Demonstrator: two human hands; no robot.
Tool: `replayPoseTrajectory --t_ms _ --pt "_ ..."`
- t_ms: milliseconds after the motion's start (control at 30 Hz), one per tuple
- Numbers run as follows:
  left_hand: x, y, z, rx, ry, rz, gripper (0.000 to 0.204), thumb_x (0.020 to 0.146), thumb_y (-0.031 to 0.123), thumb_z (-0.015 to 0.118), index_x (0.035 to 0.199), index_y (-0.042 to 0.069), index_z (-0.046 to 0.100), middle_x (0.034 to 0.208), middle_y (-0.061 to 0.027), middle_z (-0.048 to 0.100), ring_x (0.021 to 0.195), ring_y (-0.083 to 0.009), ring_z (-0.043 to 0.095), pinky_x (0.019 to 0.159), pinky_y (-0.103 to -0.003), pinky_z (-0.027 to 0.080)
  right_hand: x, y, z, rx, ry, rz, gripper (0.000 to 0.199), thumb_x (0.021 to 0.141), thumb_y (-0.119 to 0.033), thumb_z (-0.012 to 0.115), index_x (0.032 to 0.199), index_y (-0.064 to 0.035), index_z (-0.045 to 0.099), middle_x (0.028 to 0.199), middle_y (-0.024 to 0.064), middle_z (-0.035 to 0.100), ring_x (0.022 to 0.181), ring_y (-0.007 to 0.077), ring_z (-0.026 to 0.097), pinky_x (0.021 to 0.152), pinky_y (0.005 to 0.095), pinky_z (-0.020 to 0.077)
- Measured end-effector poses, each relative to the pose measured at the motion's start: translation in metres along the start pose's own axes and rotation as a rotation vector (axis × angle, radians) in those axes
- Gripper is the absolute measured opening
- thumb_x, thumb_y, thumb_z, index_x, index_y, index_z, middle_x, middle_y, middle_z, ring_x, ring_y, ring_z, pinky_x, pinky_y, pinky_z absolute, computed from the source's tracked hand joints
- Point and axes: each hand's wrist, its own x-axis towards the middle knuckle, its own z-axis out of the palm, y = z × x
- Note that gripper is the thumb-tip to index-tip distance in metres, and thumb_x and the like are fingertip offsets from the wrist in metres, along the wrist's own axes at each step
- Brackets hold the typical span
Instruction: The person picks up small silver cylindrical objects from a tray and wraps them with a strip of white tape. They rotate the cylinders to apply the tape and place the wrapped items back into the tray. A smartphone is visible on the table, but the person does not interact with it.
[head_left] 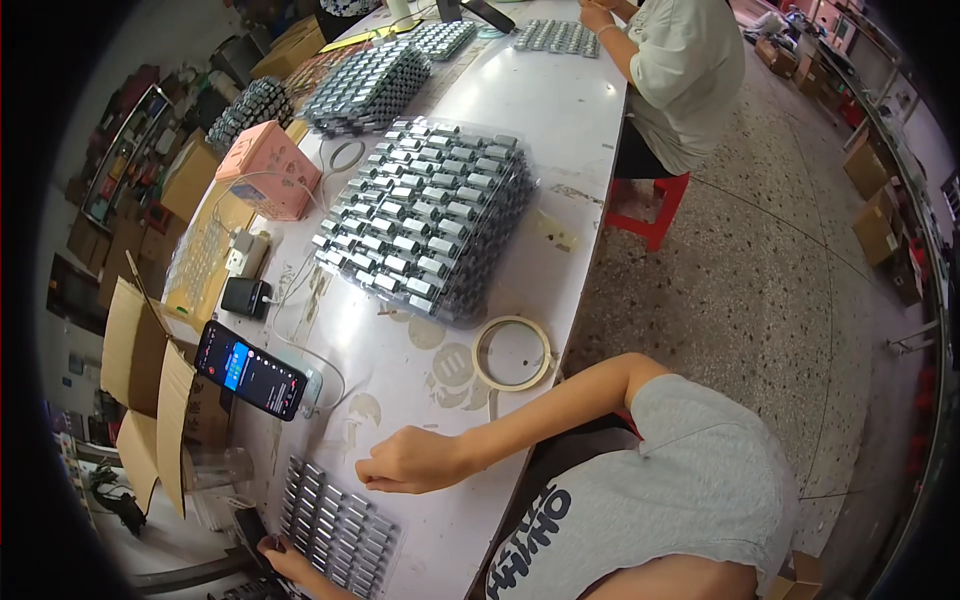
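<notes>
My right hand (412, 461) is curled closed beside the upper right corner of a clear tray (393, 545); whatever is between its fingers is hidden. Rows of small silver and dark metal parts (322, 508) fill that tray, near the bottom of the head view. At the tray's lower left, my left hand (287, 556) has its fingers pinched together around something small and dark that I cannot make out. Just beyond those fingers is a black object (250, 527), partly cut off by the dark rim. A lit phone (250, 371) leans farther up on the left.
A tall stack of filled trays (425, 215) stands mid-table, with a roll of tape (512, 354) nearer me. Cables trail from a black charger (246, 297). An open cardboard box (150, 400) and a pink bin (268, 170) line the left. Another person (685, 80) sits at the far right.
</notes>
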Motion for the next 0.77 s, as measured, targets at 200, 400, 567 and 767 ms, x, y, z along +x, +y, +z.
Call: replayPoseTrajectory --t_ms 200,400,567,767 --pt "-0.011 0.021 -0.016 0.129 -0.032 0.031 0.025 0.076 0.006 0.056 0.1 0.005 0.048 0.095 -0.0129 0.059 0.085 -0.0256 0.058 0.072 -0.033 0.045 0.001 0.004 -0.001 -0.019 0.008 -0.063 0.01 0.079 -0.014 0.052 0.076 -0.0073 0.046 0.055 0.0072 0.045 0.05 0.0238 0.049 0.046 0.0344 0.0393" --pt "-0.003 -0.005 0.002 0.049 0.02 0.202 0.029 0.075 0.003 0.047 0.103 -0.001 0.05 0.101 -0.0165 0.056 0.094 -0.029 0.052 0.083 -0.035 0.039 0.0 0.015 0.002 -0.216 0.02 -0.073 0.012 0.077 -0.016 0.053 0.074 -0.0071 0.045 0.056 0.0081 0.044 0.051 0.0246 0.049 0.046 0.0349 0.0394" --pt "-0.013 0.035 -0.023 -0.011 0.028 0.099 0.024 0.073 0.005 0.052 0.096 0.001 0.052 0.086 -0.0165 0.059 0.081 -0.0285 0.057 0.071 -0.034 0.042 0.011 0.016 0.0 -0.054 -0.091 -0.022 0.006 0.077 -0.007 0.057 0.081 -0.0028 0.054 0.069 0.0097 0.055 0.054 0.0198 0.054 0.048 0.0297 0.0432" --pt "-0.013 -0.011 -0.033 0.109 0.018 0.063 0.023 0.071 0.009 0.058 0.092 0.003 0.055 0.086 -0.0176 0.061 0.083 -0.0283 0.06 0.073 -0.033 0.045 0.016 0.01 0.0 0.05 -0.219 0.171 0.005 0.078 -0.006 0.056 0.083 -0.0049 0.054 0.062 0.0096 0.054 0.055 0.0185 0.055 0.051 0.0312 0.0439"
